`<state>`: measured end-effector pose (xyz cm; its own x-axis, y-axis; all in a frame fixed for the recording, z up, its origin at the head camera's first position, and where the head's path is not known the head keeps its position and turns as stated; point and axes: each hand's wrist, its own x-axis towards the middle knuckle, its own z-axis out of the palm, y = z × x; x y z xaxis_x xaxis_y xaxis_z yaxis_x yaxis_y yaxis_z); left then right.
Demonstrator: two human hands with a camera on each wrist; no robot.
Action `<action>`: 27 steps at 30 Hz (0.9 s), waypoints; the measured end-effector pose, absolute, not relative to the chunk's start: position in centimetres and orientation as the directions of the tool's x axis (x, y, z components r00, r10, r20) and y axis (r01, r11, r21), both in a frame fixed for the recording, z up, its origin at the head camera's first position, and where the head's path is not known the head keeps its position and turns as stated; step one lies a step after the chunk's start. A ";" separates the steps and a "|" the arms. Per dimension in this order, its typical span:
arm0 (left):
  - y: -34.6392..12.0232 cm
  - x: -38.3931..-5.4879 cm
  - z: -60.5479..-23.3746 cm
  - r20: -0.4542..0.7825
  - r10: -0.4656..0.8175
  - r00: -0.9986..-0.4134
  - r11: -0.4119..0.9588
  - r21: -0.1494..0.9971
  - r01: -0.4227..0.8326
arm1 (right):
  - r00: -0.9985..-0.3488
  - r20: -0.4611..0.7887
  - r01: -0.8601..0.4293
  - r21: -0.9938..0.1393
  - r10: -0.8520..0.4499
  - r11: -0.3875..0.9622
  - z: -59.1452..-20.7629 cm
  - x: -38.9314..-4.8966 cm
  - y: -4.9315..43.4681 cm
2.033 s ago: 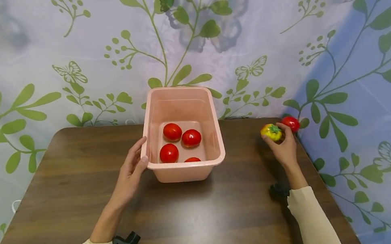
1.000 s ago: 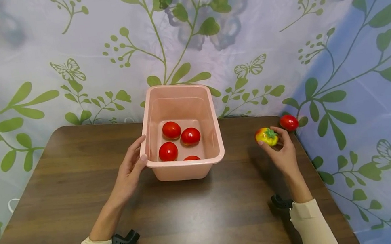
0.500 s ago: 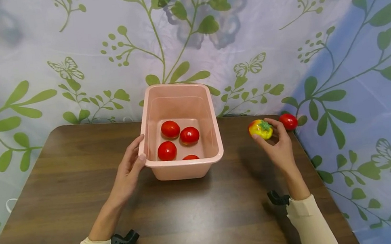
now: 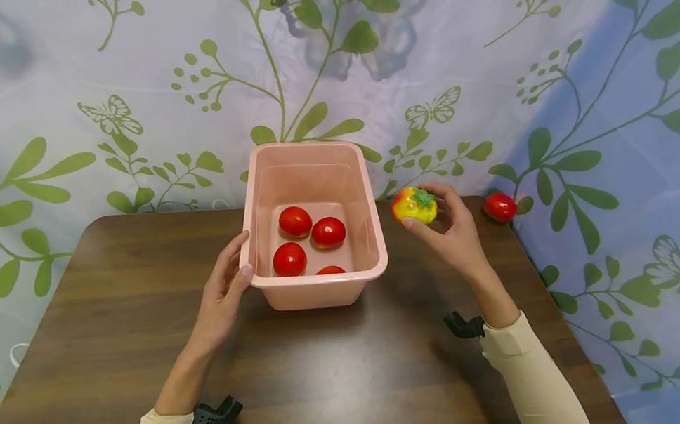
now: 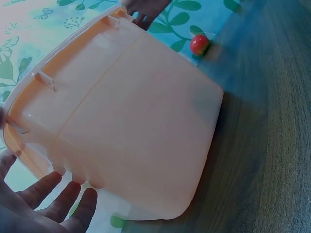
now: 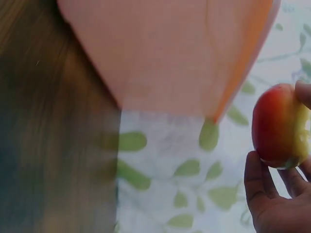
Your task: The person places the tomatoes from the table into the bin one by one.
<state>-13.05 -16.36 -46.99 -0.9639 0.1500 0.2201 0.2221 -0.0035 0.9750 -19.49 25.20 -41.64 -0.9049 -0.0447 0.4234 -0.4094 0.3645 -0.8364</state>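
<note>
In the head view, a pink plastic bin (image 4: pixel 318 292) stands on the table with several shiny red, tomato-like fruits (image 4: pixel 290 259) inside. My left hand (image 4: pixel 217 298) holds the bin's left rim near the front corner. The left wrist view shows its fingertips (image 5: pixel 87 199) against the outer wall. To the right of the bin, my right hand (image 4: pixel 454 233) grips a yellow-and-red fruit (image 4: pixel 411 206) with a green leafy top, held above the table and apart from the bin. In the right wrist view, this fruit (image 6: pixel 276 127) sits between thumb and fingers.
Another red fruit (image 4: pixel 500 207) lies at the table's back right corner. The brown wooden table (image 4: pixel 349 388) backs onto a wall cloth (image 4: pixel 153 37) printed with leaves and butterflies. Dark wrist mounts (image 4: pixel 217 416) sit on both forearms.
My right hand has carried the yellow-and-red fruit from beside the red one at the back right, leftward toward the bin. The left hand keeps its place on the rim.
</note>
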 end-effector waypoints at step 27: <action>-16.2 -12.8 -46.7 0.209 0.125 -0.970 0.000 0.978 0.210 | -0.870 0.432 -0.491 -0.810 -0.239 0.321 -41.0 -20.3 16.7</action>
<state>-12.79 -16.24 -46.75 -0.9700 0.1252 0.2086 0.2102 -0.0002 0.9777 -20.32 16.69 -40.97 -0.8696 -0.2393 0.4318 -0.4906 0.3210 -0.8101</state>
